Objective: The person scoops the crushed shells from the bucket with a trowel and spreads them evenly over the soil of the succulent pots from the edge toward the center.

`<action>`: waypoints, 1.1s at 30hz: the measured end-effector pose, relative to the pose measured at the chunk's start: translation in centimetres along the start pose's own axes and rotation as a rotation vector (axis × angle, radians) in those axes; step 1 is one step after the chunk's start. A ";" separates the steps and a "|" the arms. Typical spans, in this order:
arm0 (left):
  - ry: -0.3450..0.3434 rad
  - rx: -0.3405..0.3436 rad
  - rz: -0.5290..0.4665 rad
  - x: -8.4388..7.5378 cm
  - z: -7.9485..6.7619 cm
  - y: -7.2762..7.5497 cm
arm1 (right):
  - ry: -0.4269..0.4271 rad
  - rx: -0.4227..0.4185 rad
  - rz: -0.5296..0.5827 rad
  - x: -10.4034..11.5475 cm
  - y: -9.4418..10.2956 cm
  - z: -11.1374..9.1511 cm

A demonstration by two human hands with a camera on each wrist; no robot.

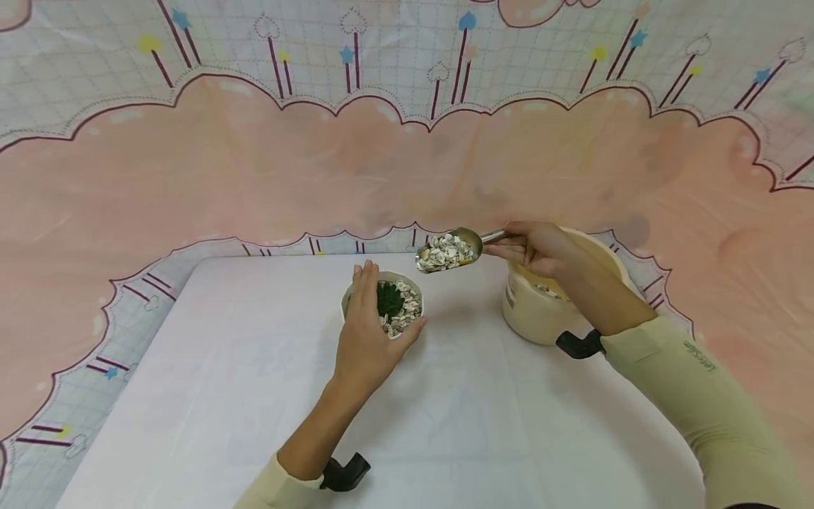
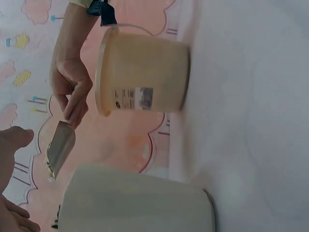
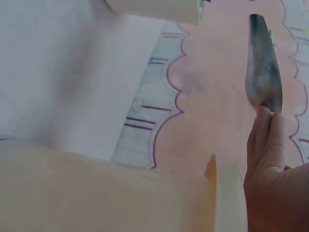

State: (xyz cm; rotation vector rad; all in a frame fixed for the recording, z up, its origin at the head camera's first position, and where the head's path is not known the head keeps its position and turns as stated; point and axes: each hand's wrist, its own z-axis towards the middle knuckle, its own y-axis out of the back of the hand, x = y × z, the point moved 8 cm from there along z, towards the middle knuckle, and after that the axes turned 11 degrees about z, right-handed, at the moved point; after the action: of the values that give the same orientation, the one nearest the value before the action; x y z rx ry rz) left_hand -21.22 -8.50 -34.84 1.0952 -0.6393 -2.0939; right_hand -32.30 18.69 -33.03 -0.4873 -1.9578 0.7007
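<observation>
My right hand (image 1: 540, 249) holds a metal scoop (image 1: 467, 247) by its handle. The scoop is heaped with pale stone-like chips (image 1: 445, 252) and hangs level, up and to the right of a white pot (image 2: 135, 203). Inside that pot sit a dark green plant (image 1: 389, 300) and more of the same chips. My left hand (image 1: 369, 339) is spread at the pot's near left, thumb and fingers straight and apart. In the left wrist view its fingertips appear above the pot's top, and part of the pot's rim is hidden behind the hand in the head view.
A cream bucket (image 1: 531, 314) with a label and a wire handle stands on the right, under my right forearm, with some chips inside. A white cloth (image 1: 254, 396) covers the table. Behind it hangs a printed pink curtain (image 1: 318, 170).
</observation>
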 end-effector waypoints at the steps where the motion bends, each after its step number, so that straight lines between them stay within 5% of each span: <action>1: 0.006 0.002 0.004 0.3 -0.1 0.1 | 0.002 -0.001 -0.009 -0.1 -0.2 0.2; 14: 0.139 0.086 0.080 4.6 -1.0 -0.4 | -0.011 -0.058 -0.113 -1.4 -1.0 2.6; 26: 0.262 0.189 0.098 5.6 -1.8 -1.2 | -0.011 -0.111 -0.217 -2.6 -1.0 3.3; 33: 0.259 0.187 0.079 6.6 -1.6 -1.4 | 0.002 -0.123 -0.219 -2.9 -1.0 3.6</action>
State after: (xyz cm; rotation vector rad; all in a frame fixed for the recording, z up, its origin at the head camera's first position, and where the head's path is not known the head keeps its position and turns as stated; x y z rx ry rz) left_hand -23.04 -12.77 -39.98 1.3945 -0.7474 -1.8133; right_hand -34.22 15.20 -35.60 -0.3399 -2.0233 0.4435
